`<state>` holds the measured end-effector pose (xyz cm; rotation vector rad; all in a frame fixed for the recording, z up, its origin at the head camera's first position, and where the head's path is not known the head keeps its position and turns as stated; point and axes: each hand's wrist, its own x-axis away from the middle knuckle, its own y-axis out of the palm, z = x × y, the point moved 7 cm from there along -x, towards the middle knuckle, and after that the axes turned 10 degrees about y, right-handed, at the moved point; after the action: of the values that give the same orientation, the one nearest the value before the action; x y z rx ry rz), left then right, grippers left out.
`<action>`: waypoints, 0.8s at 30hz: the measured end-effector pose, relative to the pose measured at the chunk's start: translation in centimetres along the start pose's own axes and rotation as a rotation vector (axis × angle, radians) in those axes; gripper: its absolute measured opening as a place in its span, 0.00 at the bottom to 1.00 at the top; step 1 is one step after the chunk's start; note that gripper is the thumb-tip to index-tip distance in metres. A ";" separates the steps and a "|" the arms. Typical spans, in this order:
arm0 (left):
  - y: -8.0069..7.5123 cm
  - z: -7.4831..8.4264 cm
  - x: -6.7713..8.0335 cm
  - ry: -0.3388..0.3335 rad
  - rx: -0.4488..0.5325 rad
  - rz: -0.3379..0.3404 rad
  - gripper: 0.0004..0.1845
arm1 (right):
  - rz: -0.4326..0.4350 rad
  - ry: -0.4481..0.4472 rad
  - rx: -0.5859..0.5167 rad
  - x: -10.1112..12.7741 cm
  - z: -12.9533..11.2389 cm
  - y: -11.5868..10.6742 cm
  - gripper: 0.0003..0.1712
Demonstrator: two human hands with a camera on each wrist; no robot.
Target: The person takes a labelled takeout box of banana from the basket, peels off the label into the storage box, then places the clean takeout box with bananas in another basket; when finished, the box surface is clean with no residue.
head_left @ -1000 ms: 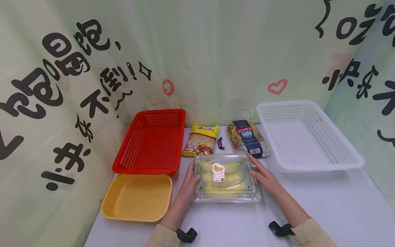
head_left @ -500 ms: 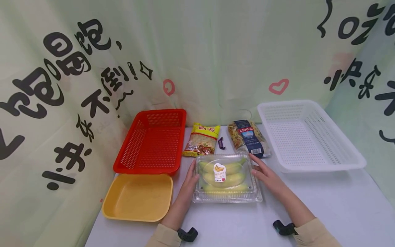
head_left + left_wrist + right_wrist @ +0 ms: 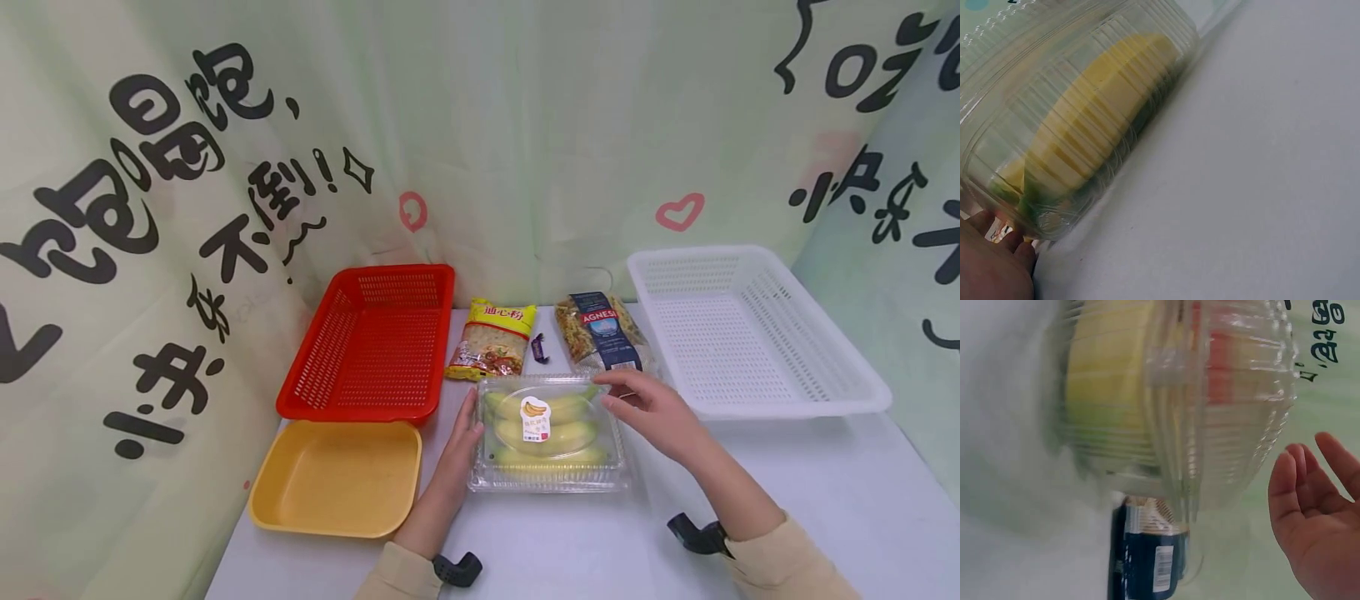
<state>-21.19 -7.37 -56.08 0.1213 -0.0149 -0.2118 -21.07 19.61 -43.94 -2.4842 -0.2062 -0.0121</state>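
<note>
Our left hand (image 3: 457,454) lies flat-fingered against the left side of the banana box (image 3: 550,433), which sits near the table's (image 3: 825,500) front edge at its middle; our right hand (image 3: 651,408) hovers open just above its right rear corner, gripping nothing. We judge the risk is a one-sided push: the slick box could skid or tip right. Behind it lie a yellow packet (image 3: 492,339), a small candy (image 3: 538,348) and a pasta bag (image 3: 603,342), close enough to be knocked. A red basket (image 3: 367,346) and yellow tray (image 3: 335,477) flank left, a white basket (image 3: 750,333) right.
</note>
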 end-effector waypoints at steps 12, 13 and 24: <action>0.0 -0.3 0.1 -0.016 -0.018 -0.002 0.32 | -0.337 0.086 0.039 -2.0 -2.1 4.5 0.18; 0.0 -0.3 0.1 -0.016 -0.022 -0.002 0.32 | -0.350 0.092 0.036 -2.1 -2.2 4.8 0.17; 0.0 -0.2 0.1 -0.018 -0.029 -0.006 0.32 | -0.437 0.146 0.122 -2.7 -2.6 7.2 0.13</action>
<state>-21.12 -7.34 -56.31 0.0902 -0.0294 -0.2185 -22.51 12.05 -46.38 -2.2601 -0.6609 -0.3511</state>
